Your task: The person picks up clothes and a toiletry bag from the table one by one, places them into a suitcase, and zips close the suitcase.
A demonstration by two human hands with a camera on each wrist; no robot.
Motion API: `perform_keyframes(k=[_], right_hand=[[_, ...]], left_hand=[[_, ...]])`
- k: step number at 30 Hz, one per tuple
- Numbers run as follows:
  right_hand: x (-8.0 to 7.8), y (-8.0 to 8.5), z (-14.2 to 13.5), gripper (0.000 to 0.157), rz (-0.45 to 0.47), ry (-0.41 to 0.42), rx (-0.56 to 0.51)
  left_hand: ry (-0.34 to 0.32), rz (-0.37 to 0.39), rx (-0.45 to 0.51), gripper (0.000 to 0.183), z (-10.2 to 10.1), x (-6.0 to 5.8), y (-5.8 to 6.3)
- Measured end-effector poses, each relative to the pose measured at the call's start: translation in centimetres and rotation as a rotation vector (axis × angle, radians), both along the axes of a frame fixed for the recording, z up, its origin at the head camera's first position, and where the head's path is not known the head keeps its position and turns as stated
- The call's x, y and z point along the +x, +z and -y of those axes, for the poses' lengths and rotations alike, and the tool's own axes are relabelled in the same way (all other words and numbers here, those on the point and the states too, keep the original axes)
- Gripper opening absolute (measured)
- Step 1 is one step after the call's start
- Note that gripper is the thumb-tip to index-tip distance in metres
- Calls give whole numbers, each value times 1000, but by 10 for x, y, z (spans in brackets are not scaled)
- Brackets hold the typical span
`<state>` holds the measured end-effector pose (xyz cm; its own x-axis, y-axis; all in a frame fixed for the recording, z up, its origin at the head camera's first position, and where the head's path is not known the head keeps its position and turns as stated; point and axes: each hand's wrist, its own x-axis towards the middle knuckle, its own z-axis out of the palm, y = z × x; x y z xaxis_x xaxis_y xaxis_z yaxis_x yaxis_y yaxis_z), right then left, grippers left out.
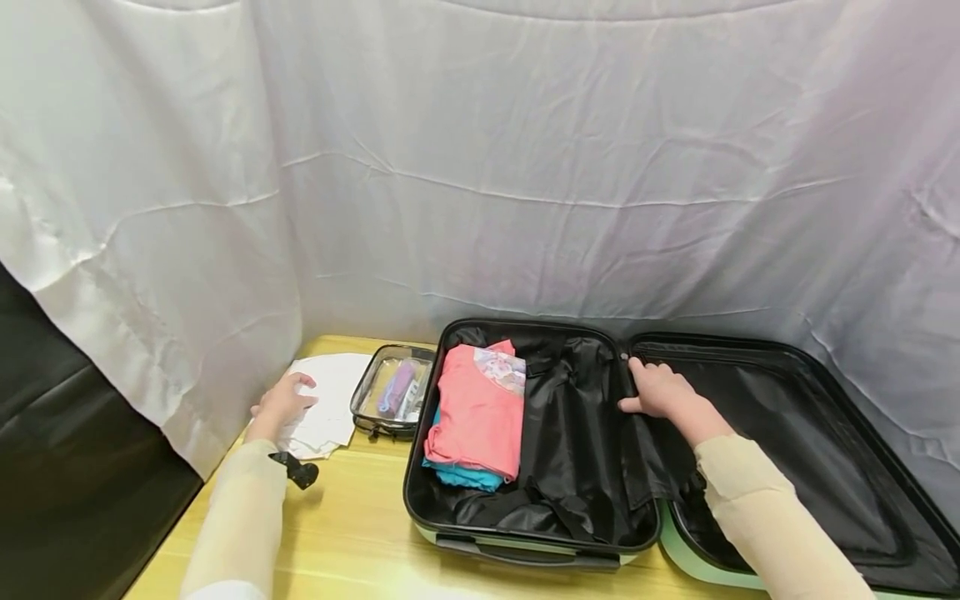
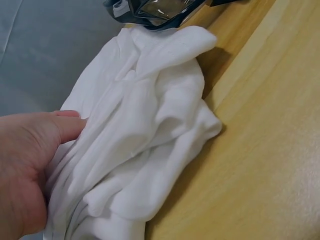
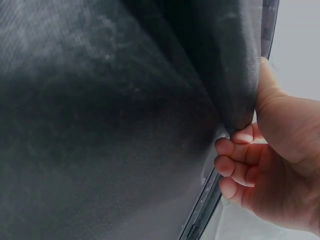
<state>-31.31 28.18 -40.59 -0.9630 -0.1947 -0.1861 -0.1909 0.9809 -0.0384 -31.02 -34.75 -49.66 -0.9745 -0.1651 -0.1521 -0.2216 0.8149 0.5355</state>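
Note:
My left hand (image 1: 281, 403) is at the left edge of a folded pile of white cloth (image 1: 339, 385), thumb and forefinger spread apart. In the left wrist view that hand touches the side of the layered white cloth (image 2: 135, 110); some fingers are hidden. My right hand (image 1: 660, 390) pinches the edge of a black lining flap (image 1: 639, 462) at the middle of an open suitcase (image 1: 417, 500). The right wrist view shows the lining (image 3: 235, 65) between thumb and curled fingers. Folded pink clothing (image 1: 480, 421) lies on turquoise cloth (image 1: 467, 478) in the suitcase's left half.
A clear pouch with black trim (image 1: 362, 408), holding a purple item (image 1: 397, 387), stands between the white cloth and the suitcase. The suitcase lid (image 1: 795, 467) lies open at the right. A grey-white curtain (image 1: 525, 167) hangs behind the wooden table (image 1: 337, 533).

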Motion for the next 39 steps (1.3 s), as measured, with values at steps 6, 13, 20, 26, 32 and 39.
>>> perform_keyframes(k=[6,13,20,26,32,39], right_hand=[[0,1,0,88,5,-7,0],[3,-1,0,86,-11,-2,9],[5,-3,2,86,-42,-2,38],[4,-2,1,86,-72,-16,56],[4,-2,4,87,-82,-28,70],[7,0,2,86,-79,-34,60]], left_hand=[[-30,-4,6,35,0,-2,0],[-86,-80,-4,34,3,-1,-3],[-121,-83,21,51,6,-1,-6],[-104,-55,73,55,8,0,0],[-84,-89,84,58,8,5,2],[-29,-217,28,57,-2,8,14]])
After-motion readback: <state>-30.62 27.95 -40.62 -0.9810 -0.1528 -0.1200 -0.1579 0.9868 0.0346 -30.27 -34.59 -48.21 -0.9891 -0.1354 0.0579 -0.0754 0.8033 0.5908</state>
